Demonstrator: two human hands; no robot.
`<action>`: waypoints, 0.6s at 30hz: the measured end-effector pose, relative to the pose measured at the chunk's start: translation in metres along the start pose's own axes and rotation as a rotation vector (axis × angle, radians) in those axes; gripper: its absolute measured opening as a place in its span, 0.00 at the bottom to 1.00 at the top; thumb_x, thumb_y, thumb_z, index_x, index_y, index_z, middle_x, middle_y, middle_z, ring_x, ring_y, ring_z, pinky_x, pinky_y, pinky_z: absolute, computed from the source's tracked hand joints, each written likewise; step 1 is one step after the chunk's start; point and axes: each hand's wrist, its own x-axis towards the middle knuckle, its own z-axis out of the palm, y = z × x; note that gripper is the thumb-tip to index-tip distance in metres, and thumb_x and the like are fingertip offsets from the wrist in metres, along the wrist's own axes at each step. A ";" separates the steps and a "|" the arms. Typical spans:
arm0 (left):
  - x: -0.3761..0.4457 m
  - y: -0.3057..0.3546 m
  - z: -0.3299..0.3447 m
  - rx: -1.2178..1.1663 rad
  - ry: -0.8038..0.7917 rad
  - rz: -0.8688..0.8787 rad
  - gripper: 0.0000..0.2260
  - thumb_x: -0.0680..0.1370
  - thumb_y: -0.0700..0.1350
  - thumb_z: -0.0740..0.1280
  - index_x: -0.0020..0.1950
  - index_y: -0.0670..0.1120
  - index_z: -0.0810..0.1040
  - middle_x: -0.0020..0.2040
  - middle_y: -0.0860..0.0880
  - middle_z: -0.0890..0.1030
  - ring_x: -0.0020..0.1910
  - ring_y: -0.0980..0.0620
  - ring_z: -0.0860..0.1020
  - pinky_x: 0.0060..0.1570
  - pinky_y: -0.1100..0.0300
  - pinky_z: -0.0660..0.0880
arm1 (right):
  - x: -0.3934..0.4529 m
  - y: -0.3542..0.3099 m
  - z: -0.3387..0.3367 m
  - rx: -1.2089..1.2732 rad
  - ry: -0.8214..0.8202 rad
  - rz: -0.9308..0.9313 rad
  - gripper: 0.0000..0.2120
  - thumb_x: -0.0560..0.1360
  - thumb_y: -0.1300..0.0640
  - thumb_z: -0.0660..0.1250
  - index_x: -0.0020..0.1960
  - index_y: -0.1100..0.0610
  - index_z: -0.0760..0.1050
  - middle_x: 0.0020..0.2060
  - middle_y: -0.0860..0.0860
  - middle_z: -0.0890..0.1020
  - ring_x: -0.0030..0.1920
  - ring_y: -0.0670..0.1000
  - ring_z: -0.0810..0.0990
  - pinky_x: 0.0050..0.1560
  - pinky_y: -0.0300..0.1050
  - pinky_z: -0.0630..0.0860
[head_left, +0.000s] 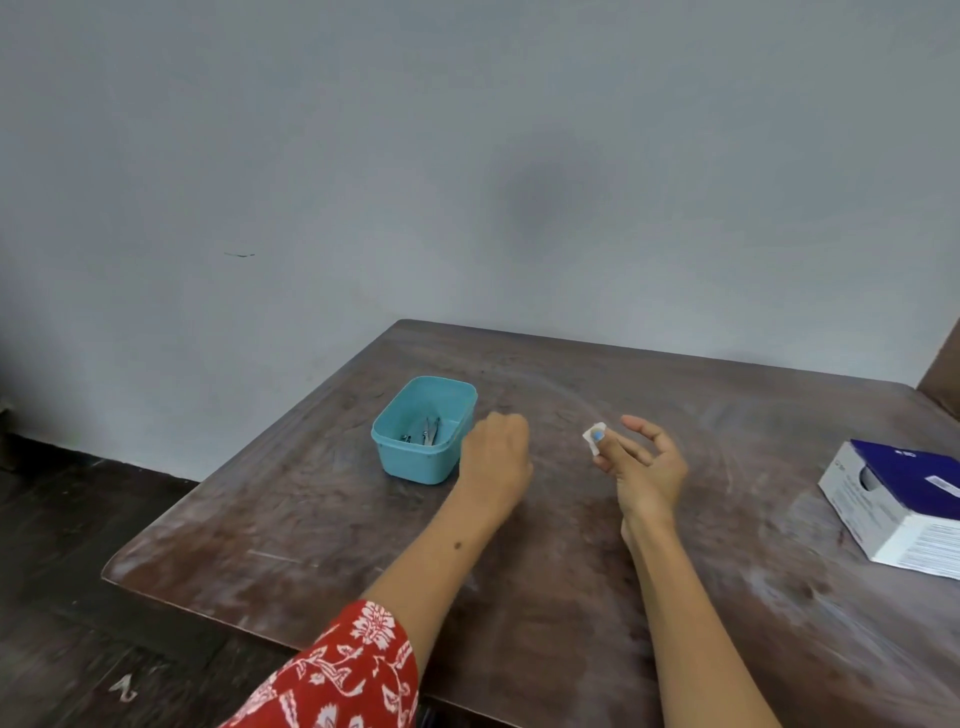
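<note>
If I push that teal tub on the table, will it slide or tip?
The teal tub looks low and wide with a flat base, so it would probably slide rather than tip. It seems to be thin plastic with only a few small metal tools inside, so it is likely light. Those tools lie loose, so they may rattle or shift.

A worn brown wooden table (571, 597) stands against a plain grey wall (467, 156) over dark floor (78, 519).
</note>
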 end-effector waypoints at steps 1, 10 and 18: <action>-0.002 0.001 0.007 0.047 -0.023 0.011 0.06 0.76 0.36 0.60 0.49 0.38 0.75 0.51 0.38 0.78 0.52 0.41 0.75 0.46 0.51 0.71 | 0.000 0.000 0.000 -0.001 0.002 0.001 0.14 0.70 0.65 0.73 0.52 0.57 0.74 0.38 0.54 0.83 0.27 0.43 0.80 0.36 0.35 0.79; -0.003 0.006 0.029 0.280 -0.066 0.007 0.09 0.75 0.32 0.59 0.51 0.40 0.76 0.50 0.42 0.80 0.55 0.44 0.72 0.43 0.57 0.62 | 0.002 0.000 0.002 0.007 -0.001 0.010 0.14 0.70 0.67 0.72 0.52 0.56 0.74 0.37 0.53 0.83 0.28 0.45 0.79 0.35 0.35 0.79; -0.002 0.010 0.029 0.200 -0.058 -0.019 0.11 0.75 0.30 0.61 0.54 0.41 0.74 0.52 0.42 0.80 0.53 0.43 0.76 0.45 0.55 0.68 | 0.001 0.000 0.003 0.024 -0.002 0.008 0.14 0.70 0.68 0.71 0.52 0.58 0.74 0.36 0.53 0.82 0.29 0.46 0.79 0.35 0.35 0.79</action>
